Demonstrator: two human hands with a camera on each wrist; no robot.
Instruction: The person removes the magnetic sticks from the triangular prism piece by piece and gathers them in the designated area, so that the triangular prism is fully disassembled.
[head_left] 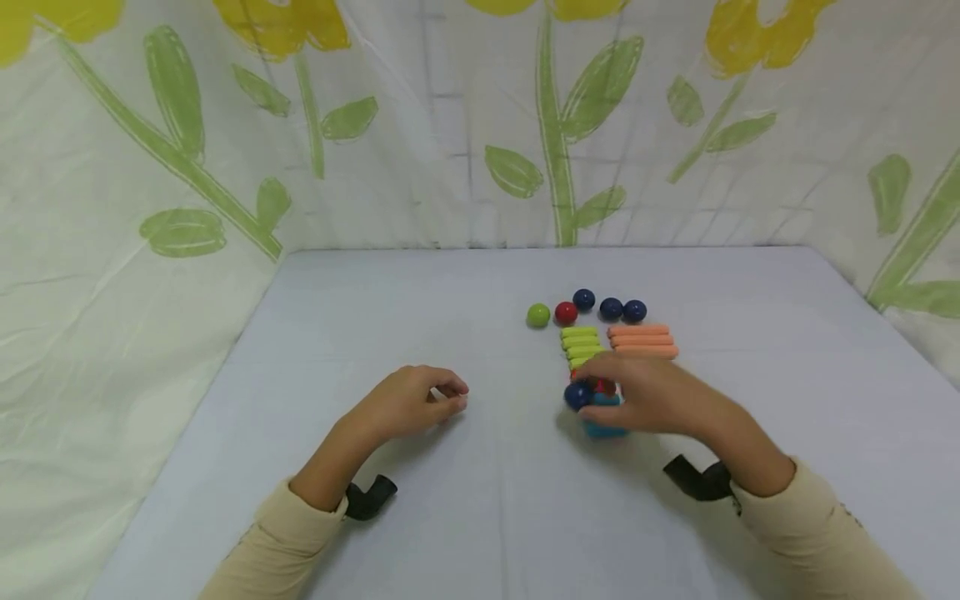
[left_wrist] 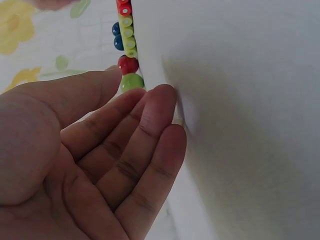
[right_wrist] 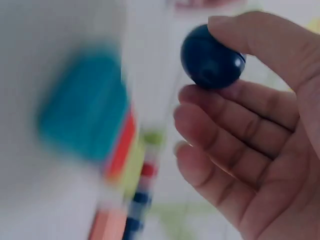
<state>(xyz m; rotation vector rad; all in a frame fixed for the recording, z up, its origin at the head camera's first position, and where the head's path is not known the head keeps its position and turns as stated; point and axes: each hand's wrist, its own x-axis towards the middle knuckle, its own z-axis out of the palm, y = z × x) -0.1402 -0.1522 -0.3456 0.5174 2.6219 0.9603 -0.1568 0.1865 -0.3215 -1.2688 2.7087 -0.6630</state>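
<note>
Between thumb and fingers, my right hand (head_left: pixel 648 392) pinches a dark blue ball (right_wrist: pixel 212 57), glossy and round. In the head view that hand passes over red pieces (head_left: pixel 606 387) and a blue block (head_left: pixel 604 431), partly covering them. The same blue block (right_wrist: pixel 85 107) looks blurred in the right wrist view. My left hand (head_left: pixel 414 402) hovers low at the left of the pieces, fingers loosely bent and nothing in its grasp. Its bare palm and relaxed fingers show in the left wrist view, where a green ball (left_wrist: pixel 132 82) appears beyond the fingertips.
Behind the right hand lie yellow-green sticks (head_left: pixel 580 342) and orange sticks (head_left: pixel 641 340). Farther back sit a green ball (head_left: pixel 537 315), a red ball (head_left: pixel 566 313) and several dark blue balls (head_left: pixel 611 309). A flower-printed curtain (head_left: pixel 450 125) hangs at the white table's (head_left: pixel 375 300) far edge.
</note>
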